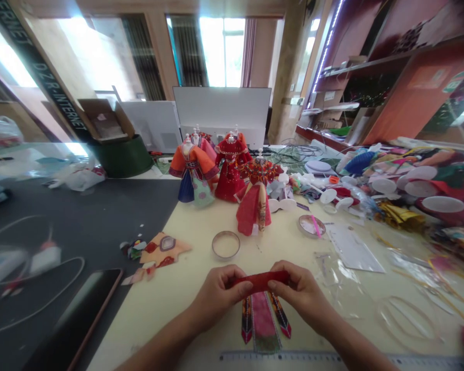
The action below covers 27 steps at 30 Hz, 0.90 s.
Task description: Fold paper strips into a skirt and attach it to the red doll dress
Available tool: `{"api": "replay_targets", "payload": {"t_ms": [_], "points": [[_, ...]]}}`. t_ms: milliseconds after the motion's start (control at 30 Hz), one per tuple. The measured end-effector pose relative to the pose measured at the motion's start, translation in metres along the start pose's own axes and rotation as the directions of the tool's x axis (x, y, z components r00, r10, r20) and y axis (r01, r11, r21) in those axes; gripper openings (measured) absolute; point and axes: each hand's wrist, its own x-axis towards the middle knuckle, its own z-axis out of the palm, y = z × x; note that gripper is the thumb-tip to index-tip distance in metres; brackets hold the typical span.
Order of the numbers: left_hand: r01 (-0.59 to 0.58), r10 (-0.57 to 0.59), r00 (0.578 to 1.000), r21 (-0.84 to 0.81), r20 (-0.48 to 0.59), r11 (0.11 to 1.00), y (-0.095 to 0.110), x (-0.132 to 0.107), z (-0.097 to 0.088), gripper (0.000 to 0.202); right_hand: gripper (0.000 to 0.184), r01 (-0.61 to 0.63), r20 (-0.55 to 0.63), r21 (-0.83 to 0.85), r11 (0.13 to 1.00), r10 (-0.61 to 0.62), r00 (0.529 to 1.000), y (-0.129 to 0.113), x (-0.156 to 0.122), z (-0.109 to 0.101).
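Note:
A strip of red fabric is stretched between my two hands above the pale table. My left hand pinches its left end, and my right hand pinches the right end, thumbs on the near side. Below it hang or lie a pink panel with a greenish lower edge and two dark patterned bands with pointed tips; whether they join the red strip is hidden. A ruler lies along the near edge, just beyond those tips. Ahead of my hands sits a round shallow dish.
Dressed doll figures, one in a red gown, stand at the back centre. Fabric scraps and a phone lie left. On the right are a dish with a pink stick, clear plastic bags and a heap of cloth pieces.

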Motion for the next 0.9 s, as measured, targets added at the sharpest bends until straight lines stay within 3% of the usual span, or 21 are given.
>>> {"api": "replay_targets", "payload": {"t_ms": [400, 533, 667, 900], "points": [[-0.033, 0.034, 0.999, 0.149, -0.008, 0.988, -0.006, 0.001, 0.005, 0.020, 0.033, -0.023, 0.100, -0.093, 0.995, 0.032, 0.994, 0.011, -0.003, -0.014], [-0.032, 0.037, 0.999, 0.243, -0.017, 0.970, 0.000, 0.000, -0.002, 0.015, 0.030, -0.019, 0.040, -0.163, 0.986, 0.026, 0.999, 0.013, -0.001, -0.020], [0.006, 0.013, 0.998, 0.319, -0.058, 0.948, 0.005, 0.002, -0.009, 0.015, 0.026, -0.069, -0.044, -0.130, 0.989, 0.064, 0.997, 0.020, 0.000, -0.020], [0.065, -0.032, 0.996, 0.449, -0.080, 0.891, 0.001, 0.008, -0.012, 0.018, 0.019, -0.093, -0.117, -0.214, 0.972, 0.069, 0.991, 0.026, 0.002, -0.017]]}}
